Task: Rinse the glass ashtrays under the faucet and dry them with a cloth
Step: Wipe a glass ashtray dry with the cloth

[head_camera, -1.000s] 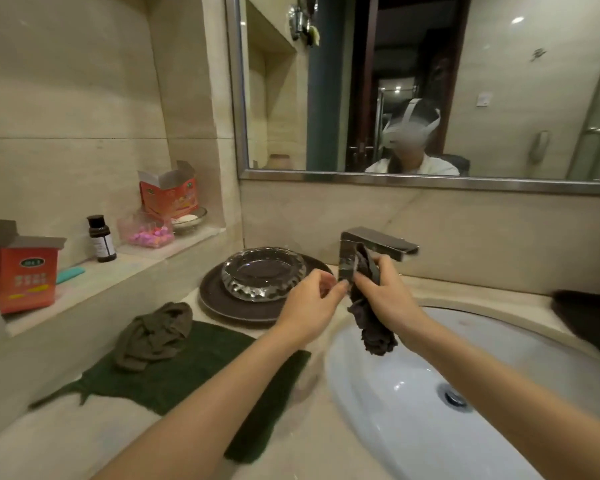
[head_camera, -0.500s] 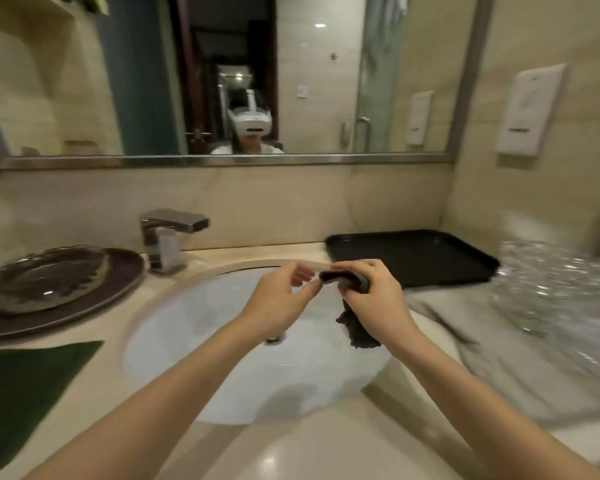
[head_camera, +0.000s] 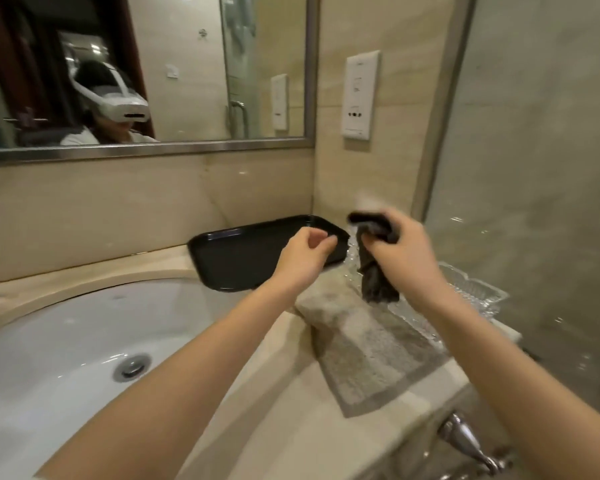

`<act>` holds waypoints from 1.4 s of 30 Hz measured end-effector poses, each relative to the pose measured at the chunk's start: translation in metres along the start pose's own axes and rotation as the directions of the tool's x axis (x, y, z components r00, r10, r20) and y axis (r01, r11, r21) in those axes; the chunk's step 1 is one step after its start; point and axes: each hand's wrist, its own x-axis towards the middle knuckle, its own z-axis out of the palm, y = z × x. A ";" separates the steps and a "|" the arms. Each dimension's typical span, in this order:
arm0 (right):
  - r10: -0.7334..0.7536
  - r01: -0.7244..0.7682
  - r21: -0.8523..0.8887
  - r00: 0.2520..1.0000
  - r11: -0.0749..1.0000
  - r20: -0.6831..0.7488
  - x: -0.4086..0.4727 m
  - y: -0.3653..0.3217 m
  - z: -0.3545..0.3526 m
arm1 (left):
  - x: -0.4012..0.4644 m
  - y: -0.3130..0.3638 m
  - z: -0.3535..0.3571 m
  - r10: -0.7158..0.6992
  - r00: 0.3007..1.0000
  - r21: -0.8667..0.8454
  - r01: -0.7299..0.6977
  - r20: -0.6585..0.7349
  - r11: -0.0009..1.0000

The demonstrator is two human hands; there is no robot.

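My right hand grips a dark cloth that hangs down from the fist, over the right end of the counter. A clear glass ashtray stands on a grey towel below and behind that hand, mostly hidden by my right forearm. My left hand hovers just left of the cloth with its fingers loosely curled and holds nothing. It is above the edge of a black tray. The faucet is out of view.
A white sink basin with a metal drain fills the lower left. The beige wall with a white socket plate and a glass shower partition close the right side. A chrome fitting sticks out below the counter edge.
The view swung right from the faucet and the ashtray on the dark plate to the counter's right end. Both hands moved right with the cloth; my left hand let go of it.
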 end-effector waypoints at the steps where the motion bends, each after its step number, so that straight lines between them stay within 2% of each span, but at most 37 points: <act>1: -0.005 0.005 -0.012 0.999 1.000 -0.038 0.011 0.002 -0.010 | 0.007 0.005 0.012 -0.041 0.999 -0.045 0.041 0.011 0.998; 4: 0.010 -0.036 -0.199 0.991 0.979 -0.133 0.053 0.012 -0.045 | 0.026 0.015 0.040 -0.129 0.991 -0.075 0.131 0.030 0.988; 8: 0.254 -0.258 -0.422 0.965 0.869 -0.065 0.098 0.046 -0.074 | 0.045 0.020 0.057 -0.224 0.974 -0.067 0.225 0.023 0.972; 10: 0.339 -0.306 -0.482 0.941 0.821 -0.019 0.106 0.058 -0.076 | 0.053 0.020 0.061 -0.258 0.966 -0.014 0.258 0.009 0.966; 12: 0.434 -0.334 -0.543 0.899 0.770 0.063 0.111 0.062 -0.075 | 0.058 0.021 0.062 -0.237 0.971 0.080 0.238 -0.016 0.968; 15: 0.591 -0.380 -0.619 0.788 0.688 0.173 0.115 0.065 -0.068 | 0.063 0.025 0.059 -0.186 0.980 0.191 0.195 -0.066 0.962; 17: 0.589 -0.365 -0.635 0.788 0.680 0.178 0.116 0.067 -0.061 | 0.065 0.028 0.057 -0.176 0.981 0.169 0.188 -0.081 0.967; 20: 0.514 -0.310 -0.649 0.845 0.695 0.147 0.119 0.063 -0.052 | 0.063 0.031 0.054 -0.153 0.985 0.146 0.163 -0.076 0.976; 24: 0.347 -0.177 -0.738 0.934 0.651 0.083 0.123 0.040 -0.047 | 0.060 0.029 0.046 -0.107 0.991 0.095 0.116 -0.086 0.989; 28: 0.214 -0.101 -0.684 0.973 0.722 0.082 0.117 0.002 -0.039 | 0.052 0.028 0.022 -0.040 0.990 0.014 0.042 -0.138 0.999; 32: 0.216 -0.090 -0.533 0.960 0.841 0.180 0.098 -0.023 -0.005 | 0.031 0.018 -0.028 -0.043 0.988 -0.149 0.020 -0.150 0.989; 36: 0.219 -0.072 -0.454 0.935 0.888 0.279 0.075 -0.029 0.047 | -0.003 -0.005 -0.084 -0.153 0.981 -0.258 0.119 -0.116 0.959; 40: 0.179 -0.101 -0.199 0.888 0.975 0.424 0.047 -0.029 0.117 | -0.046 -0.035 -0.131 -0.314 0.934 -0.403 0.225 -0.169 0.887; 42: 0.147 -0.112 -0.107 0.894 0.988 0.424 0.029 -0.032 0.150 | -0.064 -0.052 -0.150 -0.375 0.901 -0.498 0.228 -0.220 0.837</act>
